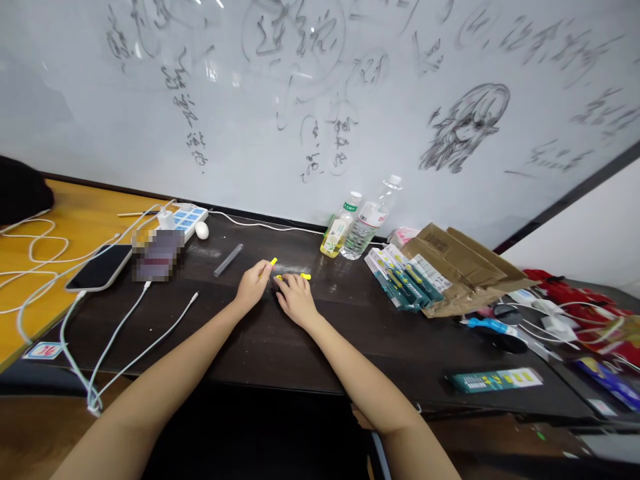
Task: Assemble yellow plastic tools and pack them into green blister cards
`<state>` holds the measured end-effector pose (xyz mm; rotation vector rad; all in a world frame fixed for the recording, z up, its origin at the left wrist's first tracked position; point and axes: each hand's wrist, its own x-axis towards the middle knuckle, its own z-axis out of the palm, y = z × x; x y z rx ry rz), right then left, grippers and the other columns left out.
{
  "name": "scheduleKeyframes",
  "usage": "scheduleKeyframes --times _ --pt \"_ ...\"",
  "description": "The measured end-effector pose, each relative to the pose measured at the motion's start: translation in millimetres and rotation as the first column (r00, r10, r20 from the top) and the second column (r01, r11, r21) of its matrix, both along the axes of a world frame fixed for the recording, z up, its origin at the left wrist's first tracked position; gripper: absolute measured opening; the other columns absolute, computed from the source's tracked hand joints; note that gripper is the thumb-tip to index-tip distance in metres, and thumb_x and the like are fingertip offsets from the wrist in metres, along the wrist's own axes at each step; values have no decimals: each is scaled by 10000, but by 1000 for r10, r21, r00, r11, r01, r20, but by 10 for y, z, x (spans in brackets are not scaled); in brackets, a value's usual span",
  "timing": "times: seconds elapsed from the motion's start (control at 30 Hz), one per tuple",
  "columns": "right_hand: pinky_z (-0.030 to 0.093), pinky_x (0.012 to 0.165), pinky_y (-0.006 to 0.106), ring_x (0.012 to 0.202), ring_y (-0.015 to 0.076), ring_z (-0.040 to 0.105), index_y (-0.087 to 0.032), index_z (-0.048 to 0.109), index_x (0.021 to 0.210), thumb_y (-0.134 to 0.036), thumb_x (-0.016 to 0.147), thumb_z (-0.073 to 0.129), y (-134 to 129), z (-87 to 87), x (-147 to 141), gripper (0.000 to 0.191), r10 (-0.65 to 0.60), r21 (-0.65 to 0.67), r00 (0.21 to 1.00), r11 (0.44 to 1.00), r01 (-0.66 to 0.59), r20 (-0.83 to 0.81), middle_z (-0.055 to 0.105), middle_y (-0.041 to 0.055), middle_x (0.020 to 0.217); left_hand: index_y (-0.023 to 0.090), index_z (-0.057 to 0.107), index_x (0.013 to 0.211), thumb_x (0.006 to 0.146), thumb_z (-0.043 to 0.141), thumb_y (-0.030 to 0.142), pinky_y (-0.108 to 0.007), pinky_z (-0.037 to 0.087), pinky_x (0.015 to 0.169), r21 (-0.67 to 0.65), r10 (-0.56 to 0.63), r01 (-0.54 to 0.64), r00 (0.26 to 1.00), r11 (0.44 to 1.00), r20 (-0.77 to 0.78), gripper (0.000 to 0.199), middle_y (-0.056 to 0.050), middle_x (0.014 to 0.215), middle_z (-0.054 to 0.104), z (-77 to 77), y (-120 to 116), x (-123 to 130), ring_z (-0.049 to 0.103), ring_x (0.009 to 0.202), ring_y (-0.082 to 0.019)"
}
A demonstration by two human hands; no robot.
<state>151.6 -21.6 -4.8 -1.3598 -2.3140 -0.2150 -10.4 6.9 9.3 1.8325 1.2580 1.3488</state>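
Note:
My left hand (253, 285) is closed in a pinch around a small yellow piece (273, 261), whose tip sticks up past the fingertips. Close beside it, my right hand (299, 300) lies palm down on the dark table (300, 357). Its fingers reach over another yellow item (305, 276), which shows at both sides of the fingers; the part beneath them is hidden. A clear, narrow plastic tube (229, 260) rests on the table to the left of my left hand.
Two bottles (338, 227) (373, 220) stand by the whiteboard (225, 120). Right of them lie green packets (405, 277) and a brown paper bag (460, 263). Phones (103, 267), white cables (150, 345) and a power strip (189, 219) occupy the left. Another packet (495, 380) is near the front right.

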Motion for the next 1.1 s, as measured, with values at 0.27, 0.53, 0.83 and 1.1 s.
scheduleKeyframes --times 0.27,0.53,0.83,1.1 --pt "322 1012 423 1136 254 431 -235 557 1195 -286 885 503 23 -43 -8 318 -10 -31 1000 999 10 7 545 93 1194 214 619 909 922 371 404 -251 433 736 25 -16 21 982 999 -186 312 -23 886 702 14 -37 14 639 822 -167" --pt "390 872 356 1025 246 472 -204 570 1141 -190 894 407 90 104 209 297 -161 -1 976 987 163 -146 572 100 1088 190 611 897 931 340 414 -222 390 595 51 161 -159 987 986 -24 353 7 644 580 69 7 -82 556 611 -129" --pt "404 818 325 927 219 492 -214 634 919 -150 881 413 139 83 317 234 -141 -49 975 990 135 -173 582 68 948 190 590 902 940 296 407 -235 369 565 77 306 -310 951 948 52 368 16 574 497 123 126 -265 483 535 -127" --pt "402 858 321 935 194 503 -220 627 962 -189 897 452 5 28 100 189 67 -81 995 994 -73 -73 575 51 971 225 619 798 801 555 439 -251 320 549 -43 94 -162 746 986 -659 223 -45 757 683 77 107 -294 626 718 -208"
